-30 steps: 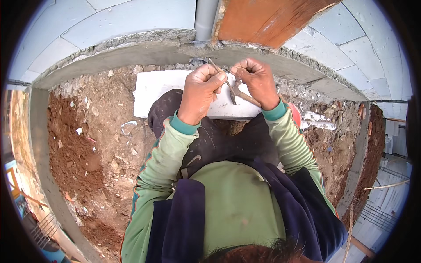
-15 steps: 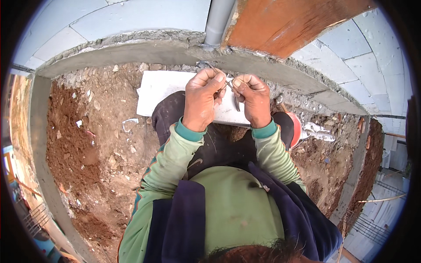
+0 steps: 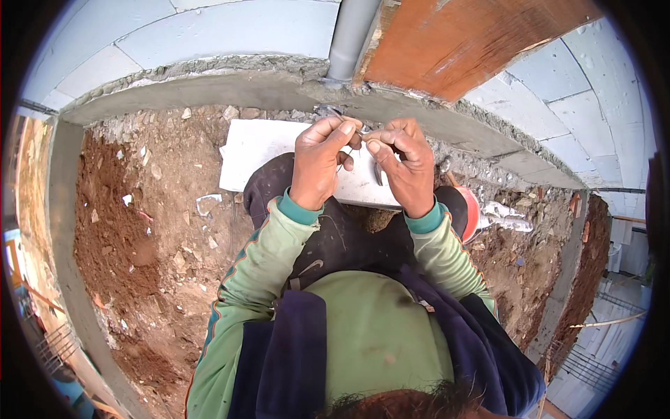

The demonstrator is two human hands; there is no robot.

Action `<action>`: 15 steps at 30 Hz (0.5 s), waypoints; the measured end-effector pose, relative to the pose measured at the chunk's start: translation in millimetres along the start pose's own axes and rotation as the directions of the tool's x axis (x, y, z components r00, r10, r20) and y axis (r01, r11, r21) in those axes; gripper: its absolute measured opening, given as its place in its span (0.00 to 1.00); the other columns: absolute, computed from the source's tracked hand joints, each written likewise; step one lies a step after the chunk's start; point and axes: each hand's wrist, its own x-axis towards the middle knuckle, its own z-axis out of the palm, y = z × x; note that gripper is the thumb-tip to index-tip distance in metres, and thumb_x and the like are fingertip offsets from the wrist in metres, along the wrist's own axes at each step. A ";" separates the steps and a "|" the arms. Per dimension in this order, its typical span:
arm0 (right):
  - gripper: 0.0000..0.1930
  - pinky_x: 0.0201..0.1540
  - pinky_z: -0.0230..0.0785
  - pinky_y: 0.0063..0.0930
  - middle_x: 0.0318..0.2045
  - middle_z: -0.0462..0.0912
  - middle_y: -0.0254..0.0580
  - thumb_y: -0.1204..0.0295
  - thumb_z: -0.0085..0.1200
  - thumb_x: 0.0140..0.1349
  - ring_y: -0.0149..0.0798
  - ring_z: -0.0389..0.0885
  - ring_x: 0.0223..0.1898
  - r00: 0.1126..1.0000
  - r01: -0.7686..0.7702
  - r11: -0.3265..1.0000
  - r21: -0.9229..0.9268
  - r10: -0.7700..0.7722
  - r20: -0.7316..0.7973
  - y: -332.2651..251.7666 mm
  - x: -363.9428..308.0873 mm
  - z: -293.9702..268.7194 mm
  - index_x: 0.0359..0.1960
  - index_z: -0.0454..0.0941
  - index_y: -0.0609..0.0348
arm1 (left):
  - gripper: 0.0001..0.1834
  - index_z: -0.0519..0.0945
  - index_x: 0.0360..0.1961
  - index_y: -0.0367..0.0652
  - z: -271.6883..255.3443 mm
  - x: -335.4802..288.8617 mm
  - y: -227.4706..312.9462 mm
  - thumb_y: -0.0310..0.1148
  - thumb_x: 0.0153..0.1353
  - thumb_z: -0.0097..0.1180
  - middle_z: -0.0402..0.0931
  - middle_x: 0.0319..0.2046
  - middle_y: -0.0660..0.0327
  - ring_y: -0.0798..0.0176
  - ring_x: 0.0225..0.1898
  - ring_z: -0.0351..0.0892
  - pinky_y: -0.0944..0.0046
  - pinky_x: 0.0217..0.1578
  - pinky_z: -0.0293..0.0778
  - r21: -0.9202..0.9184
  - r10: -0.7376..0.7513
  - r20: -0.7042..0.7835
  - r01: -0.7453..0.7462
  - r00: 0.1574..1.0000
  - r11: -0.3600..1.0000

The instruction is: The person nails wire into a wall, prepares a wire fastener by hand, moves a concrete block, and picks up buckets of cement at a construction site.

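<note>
My left hand (image 3: 315, 162) and my right hand (image 3: 410, 167) come close together over a white block (image 3: 248, 157). Both are closed in a pinch, thumb against fingers, on a thin dark strand (image 3: 360, 133) like wire or string; its exact kind is too fine to make out. The strand spans the small gap between the fingertips. Beside my right thumb, a dark curved piece (image 3: 378, 174) shows against the block; whether that hand also holds it is unclear. My knees flank the block's front edge.
Behind the block runs a concrete beam (image 3: 209, 89) under light block walls (image 3: 237, 35). A grey pipe (image 3: 351, 42) and an orange-brown board (image 3: 460, 42) stand there. A red round container (image 3: 470, 213) sits by my right knee. Stony soil (image 3: 160, 230) surrounds me.
My right hand has turned and its fingers have risen slightly, with the wrist a little nearer to me and farther right. The left hand stays nearly in place. Both still pinch the strand.
</note>
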 end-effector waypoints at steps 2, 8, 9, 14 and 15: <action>0.08 0.37 0.67 0.23 0.30 0.78 0.34 0.74 0.63 0.61 0.27 0.73 0.34 0.980 -0.196 0.965 0.175 0.186 0.070 0.8 6.0 0.6 0.41 0.82 0.61 | 0.09 0.82 0.42 0.36 -2.4 -1.4 0.9 0.31 0.67 0.57 0.79 0.31 0.64 0.73 0.32 0.76 0.74 0.24 0.70 0.076 0.058 0.034 -0.060 0.998 0.995; 0.08 0.28 0.67 0.36 0.27 0.79 0.46 0.69 0.63 0.58 0.44 0.78 0.26 0.973 -0.211 0.975 -0.071 0.217 0.085 -2.8 15.3 -15.7 0.33 0.79 0.60 | 0.20 0.75 0.56 0.29 15.7 -7.3 2.9 0.24 0.64 0.55 0.80 0.38 0.60 0.72 0.34 0.77 0.72 0.27 0.75 0.250 0.088 0.177 -0.131 0.980 0.959; 0.08 0.31 0.68 0.42 0.28 0.80 0.47 0.68 0.61 0.59 0.53 0.79 0.30 0.968 -0.222 0.966 -0.131 0.235 0.093 -0.6 13.1 -18.8 0.31 0.78 0.59 | 0.25 0.71 0.61 0.27 23.5 -7.4 -2.0 0.22 0.62 0.55 0.80 0.38 0.59 0.71 0.33 0.77 0.71 0.28 0.76 0.313 0.142 0.214 -0.205 0.966 0.927; 0.08 0.36 0.70 0.39 0.29 0.79 0.50 0.67 0.60 0.61 0.53 0.78 0.32 0.960 -0.266 0.963 -0.053 0.269 0.074 12.6 -2.6 -13.1 0.35 0.77 0.58 | 0.22 0.73 0.57 0.28 0.2 -6.3 -13.9 0.20 0.60 0.56 0.78 0.36 0.58 0.71 0.29 0.76 0.72 0.25 0.77 0.296 0.037 0.162 -0.084 0.986 0.951; 0.08 0.37 0.70 0.37 0.30 0.80 0.48 0.69 0.60 0.61 0.48 0.79 0.32 0.968 -0.241 0.969 0.048 0.236 0.090 12.7 -3.6 -6.3 0.36 0.77 0.60 | 0.19 0.75 0.53 0.29 -5.4 -6.9 -10.7 0.20 0.61 0.56 0.78 0.35 0.58 0.71 0.27 0.76 0.73 0.24 0.75 0.284 0.056 0.124 -0.089 0.991 0.955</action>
